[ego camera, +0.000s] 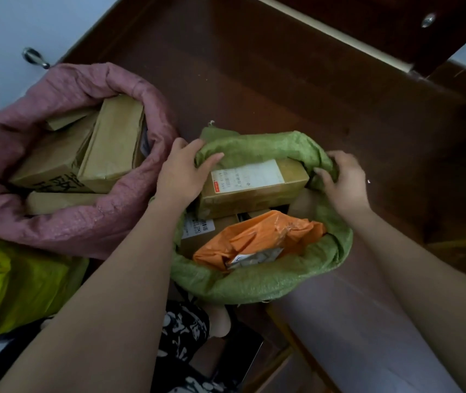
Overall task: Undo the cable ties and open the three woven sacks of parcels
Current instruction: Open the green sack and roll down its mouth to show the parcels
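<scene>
A green woven sack [257, 285] stands open in the middle, its rim rolled down. Inside lie a brown box with a white label [254, 185] and an orange plastic parcel [257, 236]. My left hand [182, 173] grips the sack's rim on the left side. My right hand [345, 182] grips a bunch of the rim on the right. To the left, a pink woven sack [64, 231] gapes open with several brown cardboard boxes [112, 148] in it. A yellow-green sack [13, 282] shows at the lower left edge; its mouth is out of sight. No cable tie is visible.
The sacks stand on a dark brown wooden floor [282, 89]. A white door with a metal handle [34, 58] is at the upper left. A pale surface [367, 321] lies at the lower right. Patterned black-and-white clothing [182, 333] shows below the green sack.
</scene>
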`<state>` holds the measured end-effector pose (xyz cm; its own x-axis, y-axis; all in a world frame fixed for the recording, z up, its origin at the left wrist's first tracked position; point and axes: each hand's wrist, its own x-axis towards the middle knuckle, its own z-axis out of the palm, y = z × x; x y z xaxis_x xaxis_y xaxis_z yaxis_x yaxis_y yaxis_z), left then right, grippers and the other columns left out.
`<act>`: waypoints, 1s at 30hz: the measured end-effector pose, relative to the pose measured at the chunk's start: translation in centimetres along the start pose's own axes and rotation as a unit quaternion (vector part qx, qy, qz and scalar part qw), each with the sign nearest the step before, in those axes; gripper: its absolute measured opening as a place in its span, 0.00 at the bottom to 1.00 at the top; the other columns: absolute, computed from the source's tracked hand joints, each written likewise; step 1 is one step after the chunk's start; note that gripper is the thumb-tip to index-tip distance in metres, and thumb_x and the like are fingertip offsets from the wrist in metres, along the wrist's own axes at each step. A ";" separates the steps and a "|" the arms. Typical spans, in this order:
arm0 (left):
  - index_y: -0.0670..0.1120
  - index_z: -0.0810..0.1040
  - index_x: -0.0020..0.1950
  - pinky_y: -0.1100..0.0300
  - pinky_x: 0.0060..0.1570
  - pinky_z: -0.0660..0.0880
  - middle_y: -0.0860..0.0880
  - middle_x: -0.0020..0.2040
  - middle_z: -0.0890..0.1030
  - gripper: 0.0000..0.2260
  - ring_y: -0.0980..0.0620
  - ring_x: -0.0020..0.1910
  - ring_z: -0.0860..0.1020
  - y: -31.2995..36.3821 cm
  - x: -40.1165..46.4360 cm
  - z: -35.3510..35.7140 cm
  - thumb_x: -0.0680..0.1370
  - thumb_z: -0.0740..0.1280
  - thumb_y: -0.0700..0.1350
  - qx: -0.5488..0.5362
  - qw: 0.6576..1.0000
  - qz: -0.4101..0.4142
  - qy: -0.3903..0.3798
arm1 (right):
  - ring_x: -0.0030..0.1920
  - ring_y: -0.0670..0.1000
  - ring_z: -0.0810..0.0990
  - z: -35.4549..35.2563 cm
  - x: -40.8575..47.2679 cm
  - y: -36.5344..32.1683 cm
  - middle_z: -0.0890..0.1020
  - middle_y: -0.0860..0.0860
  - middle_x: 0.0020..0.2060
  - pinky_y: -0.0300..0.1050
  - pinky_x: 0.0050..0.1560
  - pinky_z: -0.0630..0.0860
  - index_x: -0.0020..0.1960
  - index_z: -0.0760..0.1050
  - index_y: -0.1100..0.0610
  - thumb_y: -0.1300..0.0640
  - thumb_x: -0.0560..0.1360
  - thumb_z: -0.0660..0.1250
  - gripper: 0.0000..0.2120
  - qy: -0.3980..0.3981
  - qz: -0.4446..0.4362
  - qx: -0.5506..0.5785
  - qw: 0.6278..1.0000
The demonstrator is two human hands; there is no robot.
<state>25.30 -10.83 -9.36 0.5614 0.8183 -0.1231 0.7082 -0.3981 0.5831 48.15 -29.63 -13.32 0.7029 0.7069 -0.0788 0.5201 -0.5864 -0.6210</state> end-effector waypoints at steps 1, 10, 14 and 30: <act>0.45 0.77 0.49 0.50 0.51 0.73 0.46 0.48 0.72 0.18 0.47 0.46 0.74 0.0 0.2 0.0 0.78 0.60 0.60 0.004 1.000 -0.013 0.022 | 0.46 0.51 0.78 -0.2 0.5 -0.2 0.79 0.56 0.48 0.40 0.49 0.70 0.57 0.77 0.61 0.59 0.77 0.67 0.11 -0.014 0.016 0.028 0.999; 0.47 0.69 0.28 0.58 0.35 0.69 0.51 0.28 0.72 0.20 0.52 0.29 0.72 0.6 2.0 -1.3 0.79 0.63 0.52 -0.149 0.959 -0.216 0.110 | 0.50 0.54 0.83 -2.0 6.5 -3.5 0.84 0.54 0.50 0.50 0.52 0.79 0.51 0.82 0.54 0.50 0.80 0.62 0.11 -0.181 0.369 0.429 0.805; 0.47 0.68 0.32 0.63 0.30 0.68 0.51 0.31 0.70 0.16 0.55 0.29 0.69 0.2 2.4 -1.3 0.78 0.65 0.49 -0.226 0.921 -0.304 0.091 | 0.53 0.57 0.83 -0.6 7.4 -3.9 0.83 0.55 0.54 0.55 0.53 0.80 0.55 0.77 0.58 0.52 0.75 0.68 0.12 -0.092 0.409 0.430 0.800; 0.44 0.63 0.68 0.40 0.68 0.57 0.45 0.69 0.69 0.28 0.44 0.70 0.65 2.5 -2.5 -1.1 0.74 0.68 0.55 -0.033 0.945 -0.294 0.137 | 0.54 0.60 0.80 -0.6 -0.8 -0.5 0.81 0.60 0.52 0.50 0.57 0.76 0.55 0.78 0.63 0.57 0.79 0.63 0.11 0.062 0.298 0.142 0.942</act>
<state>25.24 -13.43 -6.69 -0.0591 0.9705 -0.2339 0.8297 0.1781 0.5291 47.66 -30.16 -12.50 0.8890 0.2243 -0.3991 -0.1232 -0.7223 -0.6805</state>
